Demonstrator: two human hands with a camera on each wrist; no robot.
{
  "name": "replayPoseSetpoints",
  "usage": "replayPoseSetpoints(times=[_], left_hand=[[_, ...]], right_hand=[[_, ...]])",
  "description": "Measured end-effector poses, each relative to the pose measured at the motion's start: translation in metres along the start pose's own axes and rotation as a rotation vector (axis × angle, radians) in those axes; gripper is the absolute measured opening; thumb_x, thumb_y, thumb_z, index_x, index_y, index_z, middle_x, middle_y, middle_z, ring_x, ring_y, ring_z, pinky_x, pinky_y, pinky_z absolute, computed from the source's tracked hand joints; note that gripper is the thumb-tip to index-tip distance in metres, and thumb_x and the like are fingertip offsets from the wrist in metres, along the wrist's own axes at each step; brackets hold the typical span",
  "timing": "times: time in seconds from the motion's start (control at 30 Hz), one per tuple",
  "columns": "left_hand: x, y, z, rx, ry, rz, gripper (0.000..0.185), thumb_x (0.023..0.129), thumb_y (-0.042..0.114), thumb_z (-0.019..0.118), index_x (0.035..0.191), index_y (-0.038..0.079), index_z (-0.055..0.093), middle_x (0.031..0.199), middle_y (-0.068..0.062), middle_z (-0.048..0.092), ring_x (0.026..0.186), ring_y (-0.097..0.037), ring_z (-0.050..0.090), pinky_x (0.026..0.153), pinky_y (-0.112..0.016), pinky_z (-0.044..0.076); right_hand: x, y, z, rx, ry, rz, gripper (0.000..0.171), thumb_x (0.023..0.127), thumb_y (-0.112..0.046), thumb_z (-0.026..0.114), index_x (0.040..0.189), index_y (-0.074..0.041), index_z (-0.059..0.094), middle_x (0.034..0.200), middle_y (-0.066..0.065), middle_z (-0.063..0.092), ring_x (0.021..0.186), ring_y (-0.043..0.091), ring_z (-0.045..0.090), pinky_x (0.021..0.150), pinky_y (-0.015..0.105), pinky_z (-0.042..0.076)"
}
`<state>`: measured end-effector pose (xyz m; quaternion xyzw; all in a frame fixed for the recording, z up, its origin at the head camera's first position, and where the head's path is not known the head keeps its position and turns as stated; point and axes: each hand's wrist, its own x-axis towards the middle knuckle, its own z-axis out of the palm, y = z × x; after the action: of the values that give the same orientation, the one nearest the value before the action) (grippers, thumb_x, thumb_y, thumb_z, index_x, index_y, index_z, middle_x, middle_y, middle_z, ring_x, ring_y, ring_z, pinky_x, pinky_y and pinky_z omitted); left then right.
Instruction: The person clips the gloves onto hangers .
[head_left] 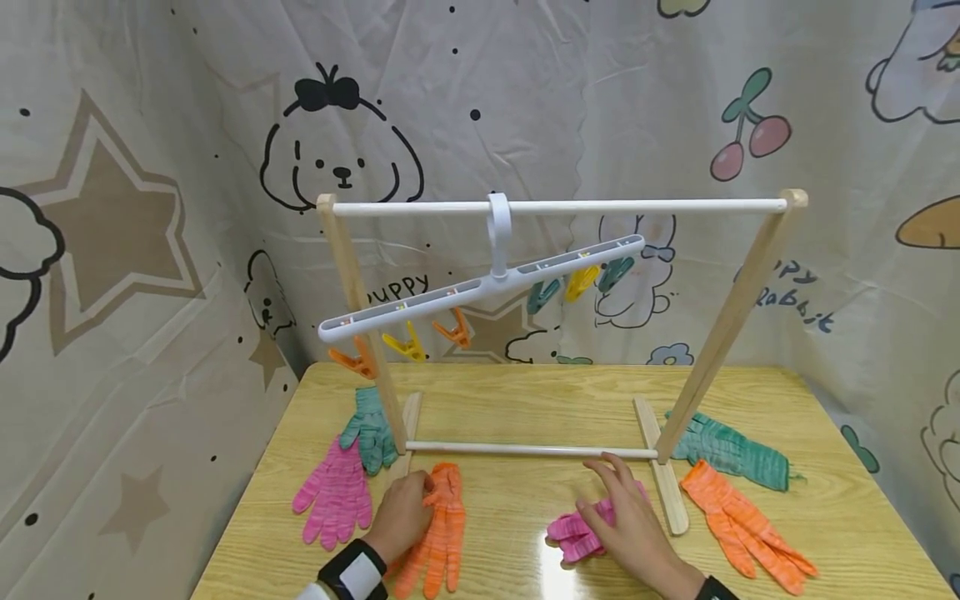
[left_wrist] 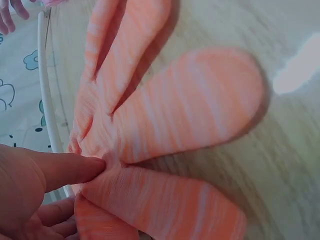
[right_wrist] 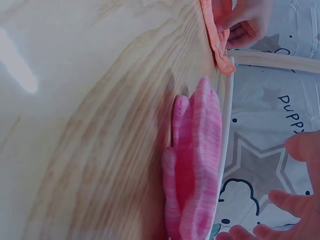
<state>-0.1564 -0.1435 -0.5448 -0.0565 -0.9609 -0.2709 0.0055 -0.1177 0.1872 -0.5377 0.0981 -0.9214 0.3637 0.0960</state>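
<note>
2 inscriptions are printed on the backdrop cloth (head_left: 525, 100) behind the wooden rack (head_left: 637, 206): "puppy" (head_left: 397, 288) is shown beside the left post (head_left: 347, 271); "Rabbit" (head_left: 795, 308), below a partly hidden word (head_left: 798, 272) ending "ppy", beyond the right post (head_left: 726, 333).

The orange glove (head_left: 447, 521) and pink glove (right_wrist: 206, 150) look like matt knitted cloth, the central hanger (head_left: 498, 282) smooth plastic, the right-hand upright (head_left: 724, 333) matt wood, the tabletop (head_left: 517, 408) glossy wood-grain.

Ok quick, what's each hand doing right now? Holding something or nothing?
Left hand: closed, pinching an orange glove.
Right hand: open, fingers apart, holding nothing, just by a pink glove.
</note>
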Motion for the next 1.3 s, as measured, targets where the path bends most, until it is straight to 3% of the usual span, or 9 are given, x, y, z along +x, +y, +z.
replayPoseSetpoints(times=[0.13,0.27,0.5,0.73,0.97,1.3], left_hand=[[-0.003,-0.001,0.002,0.024,0.010,0.057,0.019,0.075,-0.001,0.076,0.085,0.008,0.063,0.078,-0.004,0.064,0.072,-0.020,0.062,0.063,-0.035,0.048],[-0.004,0.001,0.001,0.014,-0.001,0.089,0.021,0.079,-0.002,0.075,0.089,0.010,0.060,0.083,-0.005,0.066,0.077,-0.021,0.064,0.065,-0.036,0.051],[-0.004,0.006,-0.003,-0.116,0.013,0.052,0.023,0.081,-0.004,0.069,0.096,0.010,0.059,0.085,-0.004,0.067,0.075,-0.015,0.061,0.063,-0.030,0.049],[-0.006,0.011,-0.009,-0.259,0.109,0.001,0.022,0.082,-0.004,0.068,0.098,0.011,0.064,0.085,-0.001,0.065,0.076,-0.008,0.056,0.066,-0.022,0.046],[-0.003,0.015,-0.017,-0.357,0.173,0.005,0.022,0.081,-0.005,0.068,0.098,0.008,0.065,0.091,-0.005,0.069,0.076,-0.005,0.059,0.066,-0.021,0.048],[0.000,0.021,-0.030,-0.462,0.179,-0.057,0.022,0.080,-0.006,0.067,0.099,0.005,0.064,0.093,-0.010,0.069,0.071,-0.004,0.055,0.064,-0.020,0.045]], right_hand=[[0.002,-0.001,-0.001,-0.007,-0.005,-0.006,0.056,0.089,-0.020,0.076,0.139,-0.007,0.056,0.149,0.026,0.045,0.128,0.049,0.054,0.094,0.065,0.050],[0.005,-0.005,-0.003,-0.009,-0.024,-0.005,0.058,0.090,-0.022,0.075,0.142,-0.008,0.053,0.150,0.026,0.044,0.127,0.048,0.055,0.092,0.063,0.051],[0.007,-0.009,-0.006,-0.019,-0.057,-0.038,0.058,0.092,-0.024,0.074,0.144,-0.010,0.052,0.147,0.018,0.053,0.133,0.040,0.054,0.104,0.058,0.048],[0.011,-0.013,-0.004,-0.041,-0.033,-0.130,0.047,0.090,-0.020,0.075,0.134,-0.009,0.060,0.135,0.009,0.065,0.126,0.031,0.061,0.102,0.051,0.050],[0.015,-0.020,-0.003,-0.023,-0.058,-0.096,0.045,0.091,-0.022,0.074,0.132,-0.009,0.062,0.135,0.010,0.065,0.127,0.030,0.060,0.103,0.051,0.049],[0.023,-0.032,-0.001,-0.005,-0.084,-0.069,0.040,0.092,-0.024,0.073,0.130,-0.017,0.063,0.135,0.006,0.065,0.128,0.027,0.059,0.106,0.050,0.049]])
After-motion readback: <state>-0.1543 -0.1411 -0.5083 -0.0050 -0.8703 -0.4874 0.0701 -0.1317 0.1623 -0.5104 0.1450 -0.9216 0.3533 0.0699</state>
